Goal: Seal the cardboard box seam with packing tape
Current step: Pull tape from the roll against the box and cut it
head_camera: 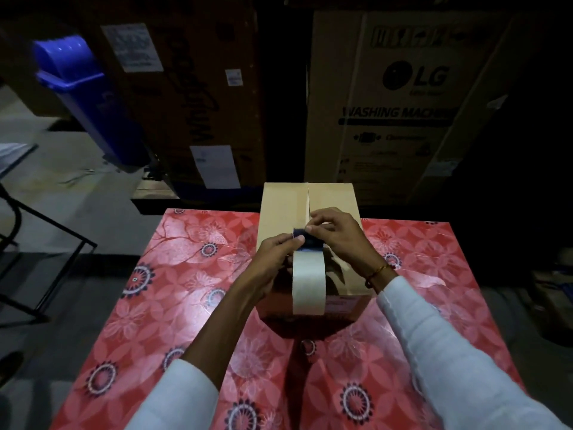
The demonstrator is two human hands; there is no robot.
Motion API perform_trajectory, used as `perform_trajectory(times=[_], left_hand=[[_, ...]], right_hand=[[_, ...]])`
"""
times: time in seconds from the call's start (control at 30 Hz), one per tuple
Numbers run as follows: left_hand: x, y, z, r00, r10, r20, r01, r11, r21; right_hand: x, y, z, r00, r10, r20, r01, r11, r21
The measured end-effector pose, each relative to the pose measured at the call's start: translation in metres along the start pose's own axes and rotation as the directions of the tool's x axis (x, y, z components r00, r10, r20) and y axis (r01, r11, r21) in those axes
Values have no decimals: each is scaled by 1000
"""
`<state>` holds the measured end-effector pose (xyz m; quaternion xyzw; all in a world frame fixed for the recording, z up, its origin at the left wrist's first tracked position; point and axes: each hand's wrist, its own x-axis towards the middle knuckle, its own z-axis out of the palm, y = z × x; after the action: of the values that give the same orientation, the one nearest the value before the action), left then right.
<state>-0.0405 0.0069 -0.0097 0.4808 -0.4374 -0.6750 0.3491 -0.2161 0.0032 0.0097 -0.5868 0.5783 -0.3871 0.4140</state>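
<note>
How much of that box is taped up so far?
Partly done, it seems. A strip of pale packing tape already runs from the cardboard box's near side up over its top. In hand: the left hand and right hand pinch a dark tool or tape end, too blurred to name. Left: the far stretch of the seam is bare.

matt brown cardboard box (285,206), pale smooth tape strip (308,283), glossy red floral table cover (186,274), white cloth sleeves (434,352).
</note>
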Motion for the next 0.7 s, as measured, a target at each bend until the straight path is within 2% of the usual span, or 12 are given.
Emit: perform_trajectory(times=[0.2, 0.43, 0.7], left_hand=[[9, 0, 10, 995, -103, -5, 103, 994, -32], [15, 1, 0, 980, -153, 127, 165, 982, -88], [18, 13, -3, 966, -164, 197, 144, 983, 113]], right_hand=[[11, 5, 10, 992, -55, -118, 40, 992, -123], [16, 11, 16, 985, -54, -164, 22, 981, -191], [31, 12, 8, 995, -36, -95, 1, 937, -350]])
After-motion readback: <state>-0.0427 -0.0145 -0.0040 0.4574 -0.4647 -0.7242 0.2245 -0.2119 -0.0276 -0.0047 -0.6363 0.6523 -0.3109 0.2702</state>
